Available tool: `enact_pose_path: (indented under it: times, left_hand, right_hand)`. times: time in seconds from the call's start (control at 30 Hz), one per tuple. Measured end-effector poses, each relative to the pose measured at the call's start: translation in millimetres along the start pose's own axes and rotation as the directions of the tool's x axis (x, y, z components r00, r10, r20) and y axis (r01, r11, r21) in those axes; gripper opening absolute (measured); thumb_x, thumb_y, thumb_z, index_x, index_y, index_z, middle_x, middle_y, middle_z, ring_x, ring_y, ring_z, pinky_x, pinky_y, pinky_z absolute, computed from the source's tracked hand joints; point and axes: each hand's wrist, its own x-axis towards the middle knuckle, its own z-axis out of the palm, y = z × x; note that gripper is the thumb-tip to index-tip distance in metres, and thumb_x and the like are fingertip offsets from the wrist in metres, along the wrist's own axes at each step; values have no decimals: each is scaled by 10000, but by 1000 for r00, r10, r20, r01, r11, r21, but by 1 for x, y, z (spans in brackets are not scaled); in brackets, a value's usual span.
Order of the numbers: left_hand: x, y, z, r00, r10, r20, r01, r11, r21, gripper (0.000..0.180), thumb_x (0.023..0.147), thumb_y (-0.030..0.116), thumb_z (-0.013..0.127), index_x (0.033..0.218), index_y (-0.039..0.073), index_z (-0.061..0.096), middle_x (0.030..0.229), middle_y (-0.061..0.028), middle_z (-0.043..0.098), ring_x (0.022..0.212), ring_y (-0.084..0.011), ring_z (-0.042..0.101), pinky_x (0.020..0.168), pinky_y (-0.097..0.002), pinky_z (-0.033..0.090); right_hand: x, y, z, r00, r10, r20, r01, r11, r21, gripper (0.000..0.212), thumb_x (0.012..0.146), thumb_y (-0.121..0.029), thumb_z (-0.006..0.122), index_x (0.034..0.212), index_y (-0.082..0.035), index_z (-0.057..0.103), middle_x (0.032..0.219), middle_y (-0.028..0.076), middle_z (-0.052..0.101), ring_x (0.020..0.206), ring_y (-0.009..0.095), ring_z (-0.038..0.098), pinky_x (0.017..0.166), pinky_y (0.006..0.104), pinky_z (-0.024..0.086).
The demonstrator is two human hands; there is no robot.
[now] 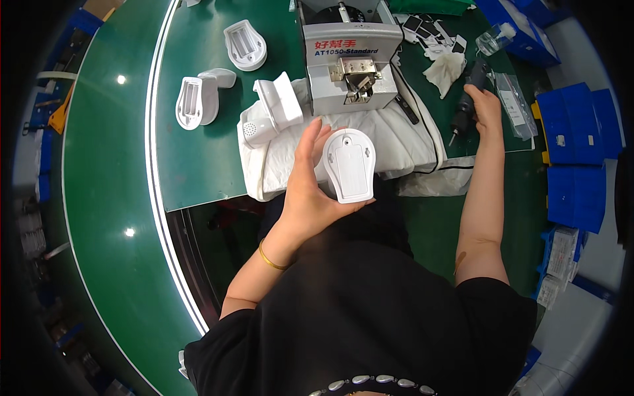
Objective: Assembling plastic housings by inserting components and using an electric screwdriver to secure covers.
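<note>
Two bare hands at work over a green desk (175,49): the left hand (309,188), partly open in a wide curve, grips a white plastic housing (351,173) along its left side and narrow lower end, the thumb reaching below. The housing is held in front of a grey bench machine (353,49), near the edge of a white cloth (399,142), its flat recessed face turned up and a small round hole showing at the wide end.

At right, the right hand (487,109) is curled around a dark powered screwdriver (464,109), its bit pointing back toward the worker; whether the tool is lifted off the surface cannot be told. To the left are more white parts — two open-cavity housings (246,46) and a perforated piece (257,130) resting on the cloth.
</note>
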Motion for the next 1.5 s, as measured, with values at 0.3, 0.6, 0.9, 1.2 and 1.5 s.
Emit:
enact_pose_path:
  times: [0.3,0.6,0.9,1.2,1.5]
  left_hand:
    - [-2,-6,-4,998,-62,9,62,998,12,1193,566,174,955,1507,41,235,1409,-211,480,1294,-353,513,1049,-421,442]
    - [-9,-25,7,999,-28,17,26,995,92,1036,574,183,939,1426,34,370,1376,-172,517,1218,-380,544,1007,-426,477]
    - [-11,-32,6,999,-11,36,8,996,89,1003,587,133,938,1419,24,389,1395,-158,526,1282,-305,533,1057,-381,447]
    - [-10,-36,5,992,126,0,-125,988,86,912,587,130,922,1374,78,463,1393,-196,517,1297,-377,504,1043,-414,451]
    - [-10,-30,-1,988,139,67,-148,976,158,691,602,136,898,1246,192,654,1375,-203,517,1251,-406,513,1001,-432,463]
  right_hand:
    - [-108,-110,37,716,-565,410,-140,459,877,498,865,-36,560,1342,28,432,1170,170,563,1023,287,610,1081,483,425]
    - [-133,-190,147,225,-971,-77,-79,-96,992,722,752,63,707,1383,-20,367,979,104,616,844,195,642,810,345,531]
    - [-189,-231,125,667,-729,155,665,675,319,709,713,3,816,1336,9,477,896,33,615,804,130,626,730,247,496]
    - [-165,-183,122,357,-875,329,426,465,776,468,899,51,545,1352,31,428,886,120,606,768,210,618,769,425,523]
    - [-237,-170,100,472,-826,306,449,525,723,491,935,-111,539,1399,-80,382,830,76,543,714,185,553,738,402,460]
